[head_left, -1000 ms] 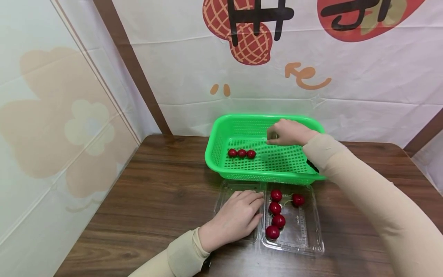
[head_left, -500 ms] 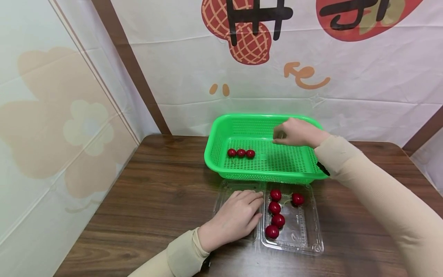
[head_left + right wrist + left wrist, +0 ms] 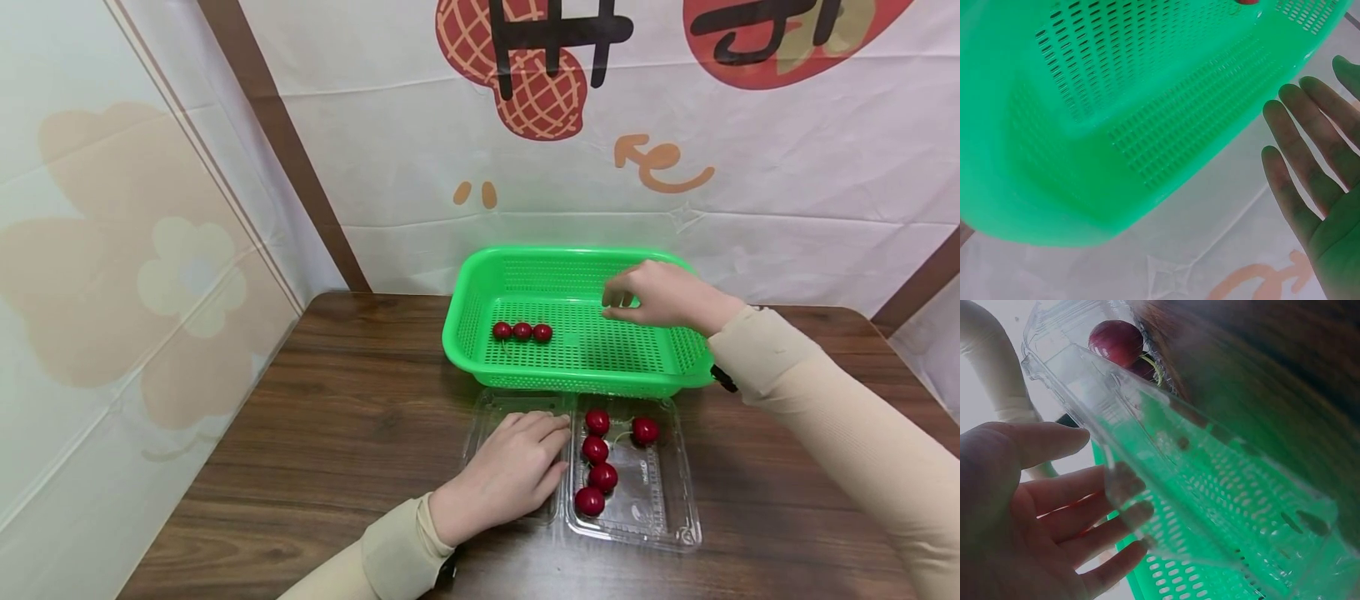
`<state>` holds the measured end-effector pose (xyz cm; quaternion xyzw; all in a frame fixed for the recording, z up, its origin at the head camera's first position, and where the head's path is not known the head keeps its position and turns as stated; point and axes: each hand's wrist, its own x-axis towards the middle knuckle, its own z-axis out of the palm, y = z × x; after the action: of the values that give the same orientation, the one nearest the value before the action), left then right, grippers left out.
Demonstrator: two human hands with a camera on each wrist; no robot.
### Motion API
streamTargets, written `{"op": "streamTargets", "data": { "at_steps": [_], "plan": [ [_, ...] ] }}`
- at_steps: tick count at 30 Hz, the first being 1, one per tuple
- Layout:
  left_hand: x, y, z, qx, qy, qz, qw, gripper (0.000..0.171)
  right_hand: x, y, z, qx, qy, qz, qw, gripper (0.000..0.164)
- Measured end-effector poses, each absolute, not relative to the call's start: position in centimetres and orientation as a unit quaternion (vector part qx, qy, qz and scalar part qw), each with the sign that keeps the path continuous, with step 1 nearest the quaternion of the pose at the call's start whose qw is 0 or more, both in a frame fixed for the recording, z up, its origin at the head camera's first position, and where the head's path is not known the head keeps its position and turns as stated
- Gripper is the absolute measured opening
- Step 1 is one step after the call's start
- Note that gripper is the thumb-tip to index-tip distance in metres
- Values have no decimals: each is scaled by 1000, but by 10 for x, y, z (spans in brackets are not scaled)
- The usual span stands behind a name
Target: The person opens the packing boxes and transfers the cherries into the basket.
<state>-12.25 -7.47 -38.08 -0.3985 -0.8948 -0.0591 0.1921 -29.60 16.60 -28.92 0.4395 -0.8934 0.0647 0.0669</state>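
Observation:
My left hand [image 3: 510, 471] lies with relaxed fingers over the left half [image 3: 519, 402] of a clear plastic clamshell box, its fingertips at the fold. In the left wrist view, the fingertips [image 3: 1138, 545] overlap the plastic wall. Cherries [image 3: 596, 451] line the left side of the box's right half, and another cherry [image 3: 645, 431] with a stem sits near its back. My right hand [image 3: 660, 293] hovers over the right part of a green plastic basket [image 3: 555, 378], holding nothing, thumb and fingers apart. Three cherries [image 3: 522, 331] form a row on the basket floor, towards the left.
The brown wooden table [image 3: 337, 433] carries both containers, the basket standing directly behind the box. A printed cloth [image 3: 390, 167] hangs close behind the basket. Another cloth panel [image 3: 135, 292] stands along the left side.
My right hand has drawn to the right over the basket, and its thumb and fingers have spread apart. The left hand, the box and the visible cherries keep their places.

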Motion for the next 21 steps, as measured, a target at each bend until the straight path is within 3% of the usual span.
{"op": "streamTargets", "data": {
  "at_steps": [21],
  "plan": [
    [-122, -74, -380, -401, -894, -58, 194, 33, -256, 180, -298, 468, -873, 86, 109, 20]
  ]
}}
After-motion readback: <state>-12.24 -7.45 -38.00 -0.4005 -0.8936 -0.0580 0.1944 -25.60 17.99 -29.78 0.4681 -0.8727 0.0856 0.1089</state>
